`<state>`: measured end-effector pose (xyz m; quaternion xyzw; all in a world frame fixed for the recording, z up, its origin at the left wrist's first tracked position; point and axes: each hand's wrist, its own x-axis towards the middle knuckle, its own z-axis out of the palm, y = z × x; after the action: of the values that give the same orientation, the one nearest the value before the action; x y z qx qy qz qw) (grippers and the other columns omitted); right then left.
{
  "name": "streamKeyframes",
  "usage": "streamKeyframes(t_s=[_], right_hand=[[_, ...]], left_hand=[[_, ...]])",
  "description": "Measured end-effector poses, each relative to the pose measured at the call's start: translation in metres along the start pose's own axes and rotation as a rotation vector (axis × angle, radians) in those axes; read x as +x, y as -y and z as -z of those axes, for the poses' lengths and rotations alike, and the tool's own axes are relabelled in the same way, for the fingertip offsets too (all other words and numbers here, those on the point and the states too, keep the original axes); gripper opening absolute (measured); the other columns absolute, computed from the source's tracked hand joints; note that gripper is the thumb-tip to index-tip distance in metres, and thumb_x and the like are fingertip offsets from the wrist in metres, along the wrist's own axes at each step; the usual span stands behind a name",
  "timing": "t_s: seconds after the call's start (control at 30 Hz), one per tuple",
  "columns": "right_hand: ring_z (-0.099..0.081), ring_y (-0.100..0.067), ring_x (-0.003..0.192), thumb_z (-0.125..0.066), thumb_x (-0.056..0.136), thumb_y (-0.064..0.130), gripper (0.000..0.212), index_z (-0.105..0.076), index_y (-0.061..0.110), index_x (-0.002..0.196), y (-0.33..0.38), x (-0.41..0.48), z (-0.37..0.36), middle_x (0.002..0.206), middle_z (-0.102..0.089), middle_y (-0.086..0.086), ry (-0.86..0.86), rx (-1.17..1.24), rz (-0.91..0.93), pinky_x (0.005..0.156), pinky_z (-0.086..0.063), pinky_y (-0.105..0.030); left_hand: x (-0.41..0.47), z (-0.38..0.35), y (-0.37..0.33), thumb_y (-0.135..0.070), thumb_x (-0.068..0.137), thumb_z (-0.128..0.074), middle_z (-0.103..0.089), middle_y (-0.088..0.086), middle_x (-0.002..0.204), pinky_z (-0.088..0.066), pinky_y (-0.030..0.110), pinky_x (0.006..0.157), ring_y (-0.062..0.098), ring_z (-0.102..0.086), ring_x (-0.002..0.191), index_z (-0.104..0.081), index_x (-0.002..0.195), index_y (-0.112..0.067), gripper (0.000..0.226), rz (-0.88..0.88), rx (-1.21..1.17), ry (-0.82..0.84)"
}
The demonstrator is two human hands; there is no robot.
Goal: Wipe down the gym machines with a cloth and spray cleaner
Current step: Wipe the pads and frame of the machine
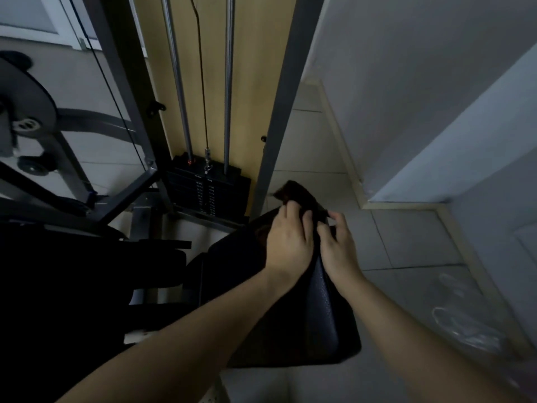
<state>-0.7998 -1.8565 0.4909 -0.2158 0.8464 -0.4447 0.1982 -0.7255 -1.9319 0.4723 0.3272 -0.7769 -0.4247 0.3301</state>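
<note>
Fingers of left hand and right hand clutch dark cloth, partly hidden.

Cloth: dark, soft, matt, slightly fuzzy.
Seat pad: black leather-look covering, fine grain, faint sheen.
Guide rods: bare polished metal, glossy.
Frame upright: grey painted metal, smooth, satin.
Back panel: pale wood look, matt.
Weight stack: black, matt.
Floor tiles: pale, smooth, slightly glossy.

dim, bluish cast | lower left lost in black shadow | wide-angle bending at edges | slightly soft
</note>
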Motion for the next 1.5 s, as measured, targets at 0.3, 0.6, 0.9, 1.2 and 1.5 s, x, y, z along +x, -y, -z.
streamKeyframes(t_s=[0.3, 0.6, 0.9, 1.2, 1.5], right_hand=[[-0.043, -0.03, 0.137, -0.029, 0.108, 0.037, 0.051, -0.028, 0.019, 0.157, 0.018, -0.033, 0.001, 0.154, -0.04, -0.013, 0.058, -0.287, -0.023, 0.108, -0.037, -0.04], [-0.064, -0.014, 0.09, -0.06, 0.098, 0.028, 0.012, -0.067, 0.018, 0.101, 0.026, -0.159, 0.044, 0.098, -0.067, 0.002, 0.382, -0.075, 0.302, 0.067, -0.043, -0.018], [-0.071, -0.028, 0.102, -0.066, 0.093, 0.01, 0.024, -0.069, 0.006, 0.117, 0.009, -0.278, 0.048, 0.112, -0.073, -0.014, 1.212, 0.312, -0.05, 0.085, -0.056, -0.038], [-0.064, -0.032, 0.101, -0.049, 0.096, 0.009, 0.018, -0.067, 0.009, 0.091, 0.032, -0.362, -0.002, 0.097, -0.067, -0.011, 1.316, 0.181, 0.066, 0.098, -0.051, -0.047], [-0.061, -0.028, 0.124, -0.059, 0.099, 0.015, 0.037, -0.059, 0.005, 0.135, 0.089, -0.491, -0.073, 0.132, -0.065, -0.015, 1.641, 0.198, 0.248, 0.113, -0.04, -0.052]], left_hand=[[-0.131, 0.045, 0.021, -0.042, 0.108, -0.038, -0.059, -0.006, 0.101, -0.048, 0.032, 0.079, 0.012, -0.06, 0.09, -0.052, 0.109, -0.025, 0.022, 0.132, 0.05, 0.328], [-0.193, 0.131, -0.047, -0.018, 0.095, -0.07, -0.063, 0.002, 0.077, -0.047, 0.025, 0.059, 0.014, -0.061, 0.069, -0.06, 0.092, -0.015, 0.012, 0.561, -0.66, -0.007], [-0.327, 0.219, -0.121, 0.016, 0.088, -0.055, -0.061, 0.002, 0.082, -0.047, 0.022, 0.054, 0.006, -0.058, 0.058, -0.061, 0.096, -0.017, 0.034, 0.522, -0.532, -0.267], [-0.434, 0.328, -0.129, 0.005, 0.093, -0.063, -0.068, 0.007, 0.099, -0.052, 0.025, 0.063, 0.018, -0.065, 0.082, -0.066, 0.109, -0.019, 0.029, 0.448, -0.443, -0.462], [-0.502, 0.424, -0.123, 0.012, 0.09, -0.047, -0.061, 0.013, 0.102, -0.045, 0.025, 0.045, 0.018, -0.059, 0.066, -0.062, 0.119, -0.014, 0.042, 0.46, -0.643, -0.527]])
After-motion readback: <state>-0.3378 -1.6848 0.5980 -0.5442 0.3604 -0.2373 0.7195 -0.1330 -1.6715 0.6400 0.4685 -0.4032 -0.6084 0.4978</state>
